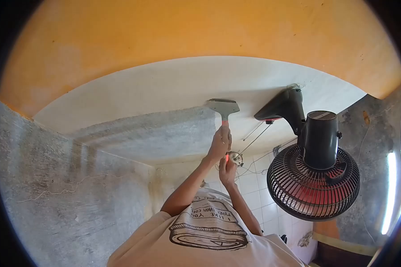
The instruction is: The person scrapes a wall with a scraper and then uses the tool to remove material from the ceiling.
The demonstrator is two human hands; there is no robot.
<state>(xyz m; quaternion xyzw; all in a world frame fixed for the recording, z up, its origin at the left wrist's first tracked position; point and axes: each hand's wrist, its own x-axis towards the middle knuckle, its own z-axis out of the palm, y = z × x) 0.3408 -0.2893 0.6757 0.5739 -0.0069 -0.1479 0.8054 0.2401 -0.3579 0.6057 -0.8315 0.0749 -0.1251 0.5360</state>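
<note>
A wide-bladed scraper (pixel 223 107) with a red handle meets the white painted band of the wall (pixel 165 84). Around the upper part of its handle is my left hand (pixel 220 144), fingers closed. Lower down, my right hand (pixel 227 171) is closed around the handle's red end. The blade stands at the right edge of a bare grey patch (pixel 160 131), where the white coat is gone. Just right of my hands, a round fitting (pixel 236 159) with thin wires shows partly behind them.
A black wall fan (pixel 314 182) with red blades juts out close on my right, its bracket (pixel 278 107) fixed to the white band. Orange paint (pixel 200 31) covers the wall above. Grey bare wall (pixel 75 200) stands at left; white tiles (pixel 258 182) and loose wires lie below the fitting.
</note>
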